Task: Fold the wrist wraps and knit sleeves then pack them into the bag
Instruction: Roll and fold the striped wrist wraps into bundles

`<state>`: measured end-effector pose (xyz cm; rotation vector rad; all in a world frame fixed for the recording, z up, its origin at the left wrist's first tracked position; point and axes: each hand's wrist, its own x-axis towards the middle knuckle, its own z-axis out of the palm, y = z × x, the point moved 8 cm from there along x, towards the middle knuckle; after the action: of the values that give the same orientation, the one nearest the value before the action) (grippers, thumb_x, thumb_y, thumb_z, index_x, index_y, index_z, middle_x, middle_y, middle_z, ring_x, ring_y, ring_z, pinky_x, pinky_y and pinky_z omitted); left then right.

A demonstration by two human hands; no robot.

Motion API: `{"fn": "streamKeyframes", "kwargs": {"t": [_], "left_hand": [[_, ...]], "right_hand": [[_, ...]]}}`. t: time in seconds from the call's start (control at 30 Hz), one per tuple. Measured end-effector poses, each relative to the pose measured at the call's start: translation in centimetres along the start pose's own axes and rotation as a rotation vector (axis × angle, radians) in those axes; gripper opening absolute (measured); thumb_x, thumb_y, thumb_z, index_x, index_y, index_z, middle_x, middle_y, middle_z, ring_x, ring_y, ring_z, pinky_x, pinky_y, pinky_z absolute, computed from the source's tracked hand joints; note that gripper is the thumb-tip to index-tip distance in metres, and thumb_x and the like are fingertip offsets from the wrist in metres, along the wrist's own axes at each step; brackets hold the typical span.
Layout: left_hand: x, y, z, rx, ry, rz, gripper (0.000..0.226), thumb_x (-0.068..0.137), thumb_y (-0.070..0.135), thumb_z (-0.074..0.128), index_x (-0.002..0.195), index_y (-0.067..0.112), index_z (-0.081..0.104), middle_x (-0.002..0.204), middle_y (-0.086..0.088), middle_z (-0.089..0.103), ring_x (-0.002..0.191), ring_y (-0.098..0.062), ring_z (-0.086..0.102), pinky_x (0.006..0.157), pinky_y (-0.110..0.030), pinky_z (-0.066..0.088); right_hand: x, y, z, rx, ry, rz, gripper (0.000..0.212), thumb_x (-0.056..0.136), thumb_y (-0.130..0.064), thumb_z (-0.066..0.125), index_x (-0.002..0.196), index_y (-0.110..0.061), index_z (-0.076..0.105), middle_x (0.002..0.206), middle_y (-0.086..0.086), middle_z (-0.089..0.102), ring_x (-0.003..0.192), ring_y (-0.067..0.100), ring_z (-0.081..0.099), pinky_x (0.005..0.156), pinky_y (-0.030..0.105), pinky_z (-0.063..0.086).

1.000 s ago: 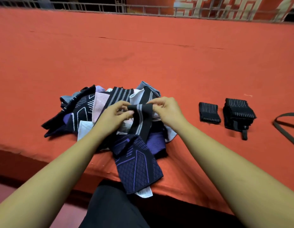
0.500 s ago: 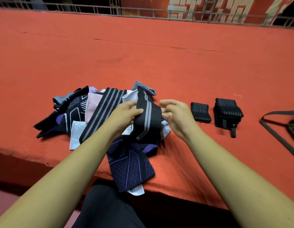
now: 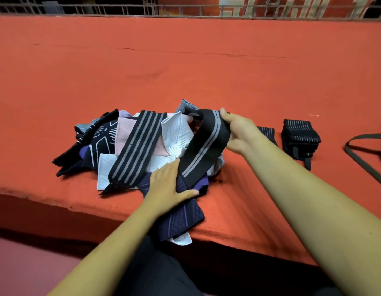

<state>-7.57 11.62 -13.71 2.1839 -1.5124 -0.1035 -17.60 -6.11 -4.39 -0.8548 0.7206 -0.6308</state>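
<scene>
While a purple knit sleeve (image 3: 181, 218) is hanging over the near edge of the table (image 3: 36, 184), the left hand (image 3: 168, 186) is pressing down the wrist wrap (image 3: 204, 146), fingers straight together, thumb spread. The right hand (image 3: 236, 133) is pinching its upper end above the pile (image 3: 129, 146); red tabletop is stretching wide beyond.

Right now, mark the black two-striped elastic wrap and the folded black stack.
Black two-striped elastic wrap (image 3: 206, 146): head view, mid-length stripes.
Folded black stack (image 3: 300, 131): head view, top face.

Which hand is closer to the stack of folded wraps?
Right. The right hand, gripping the strap, is just left of the stack; the left hand rests farther left on the pile.
</scene>
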Motion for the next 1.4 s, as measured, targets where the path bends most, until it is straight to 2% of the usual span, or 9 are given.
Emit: {"fn": "streamKeyframes", "kwargs": {"t": [0.43, 0.53, 0.63, 0.73, 0.87, 1.0, 1.2, 1.3, 1.4], "left_hand": [[3.8, 1.2, -0.9, 0.052, 0.202, 0.064, 0.08, 0.08, 0.083, 0.035, 0.111, 0.013, 0.058, 0.101, -0.006, 0.057, 0.098, -0.031, 0.05, 0.085, -0.047, 0.04], [4.0, 4.3, -2.8, -0.423, 0.279, -0.048, 0.053, 0.096, 0.058, 0.038, 0.096, 0.013, 0.066, 0.089, 0.0, 0.063, 0.085, -0.016, 0.056, 0.084, -0.039, 0.045], [4.8, 7.3, -0.1, -0.997, -0.025, -0.379, 0.059, 0.1, 0.06, 0.038, 0.085, 0.01, 0.067, 0.065, 0.003, 0.066, 0.06, -0.006, 0.06, 0.063, -0.024, 0.046], [4.5, 10.0, 2.6, -1.357, -0.269, -0.508, 0.052, 0.096, 0.055, 0.052, 0.109, 0.007, 0.07, 0.098, -0.009, 0.076, 0.096, -0.025, 0.072, 0.089, -0.039, 0.055], [5.5, 10.0, 3.3, -1.321, -0.162, -0.491, 0.023, 0.094, 0.005, 0.061, 0.116, -0.001, 0.067, 0.111, -0.018, 0.073, 0.109, -0.036, 0.068, 0.094, -0.045, 0.055], [4.7, 12.1, 3.7, -1.32, -0.273, -0.364, 0.025, 0.094, 0.006, 0.061, 0.118, 0.004, 0.067, 0.104, -0.009, 0.074, 0.083, -0.017, 0.071, 0.061, -0.022, 0.054], [4.3, 12.4, 2.0, -1.059, -0.185, -0.286, 0.02, 0.095, 0.03, 0.064, 0.09, 0.011, 0.061, 0.077, 0.0, 0.063, 0.07, -0.015, 0.058, 0.061, -0.022, 0.044], [5.7, 10.4, -1.7, -0.649, 0.2, -0.168, 0.033, 0.083, 0.042, 0.074, 0.094, 0.017, 0.054, 0.089, 0.001, 0.058, 0.082, -0.013, 0.054, 0.076, -0.029, 0.044], [7.5, 11.7, -2.9, -0.356, 0.203, 0.105, 0.061, 0.083, 0.041, 0.076, 0.134, 0.021, 0.051, 0.132, -0.004, 0.049, 0.122, -0.015, 0.043, 0.105, -0.026, 0.032]], "right_hand": [[-7.0, -5.6, -3.6, -0.215, -0.089, -0.097, 0.025, 0.099, -0.016, 0.052, 0.076, -0.009, 0.057, 0.058, 0.002, 0.063, 0.049, 0.014, 0.06, 0.051, 0.022, 0.048], [-8.2, -2.9, -5.1, -0.264, -0.198, -0.002, 0.027, 0.096, -0.01, 0.049, 0.078, -0.009, 0.07, 0.073, 0.004, 0.071, 0.063, 0.016, 0.067, 0.059, 0.023, 0.053], [-9.1, -0.6, -6.3, -0.222, -0.255, 0.057, 0.024, 0.091, -0.004, 0.049, 0.091, -0.005, 0.073, 0.087, 0.009, 0.073, 0.074, 0.019, 0.069, 0.066, 0.024, 0.055], [-9.8, 1.6, -7.4, -0.376, -0.317, 0.132, 0.02, 0.085, -0.008, 0.057, 0.098, 0.004, 0.067, 0.087, 0.016, 0.07, 0.076, 0.026, 0.065, 0.063, 0.027, 0.05], [-10.8, 3.6, -8.9, -0.589, -0.365, 0.246, 0.025, 0.089, -0.011, 0.065, 0.065, -0.011, 0.071, 0.06, 0.002, 0.064, 0.055, 0.014, 0.059, 0.063, 0.031, 0.042], [-8.9, 2.8, -10.3, -0.355, -0.175, 0.193, 0.031, 0.096, -0.034, 0.06, 0.108, -0.007, 0.069, 0.085, 0.007, 0.073, 0.085, 0.023, 0.069, 0.093, 0.047, 0.054], [-6.8, 1.8, -10.9, -0.436, 0.005, -0.016, 0.027, 0.097, -0.019, 0.059, 0.07, -0.017, 0.056, 0.067, 0.005, 0.059, 0.062, 0.018, 0.053, 0.057, 0.029, 0.038], [-6.8, 1.1, -10.3, -0.46, -0.044, -0.084, 0.016, 0.091, -0.012, 0.06, 0.075, -0.009, 0.058, 0.079, 0.011, 0.054, 0.072, 0.023, 0.053, 0.061, 0.031, 0.037], [-7.4, -0.1, -9.3, -0.507, -0.12, -0.165, 0.039, 0.075, -0.013, 0.06, 0.099, 0.018, 0.059, 0.108, 0.006, 0.06, 0.097, 0.026, 0.058, 0.08, 0.042, 0.042]]}}
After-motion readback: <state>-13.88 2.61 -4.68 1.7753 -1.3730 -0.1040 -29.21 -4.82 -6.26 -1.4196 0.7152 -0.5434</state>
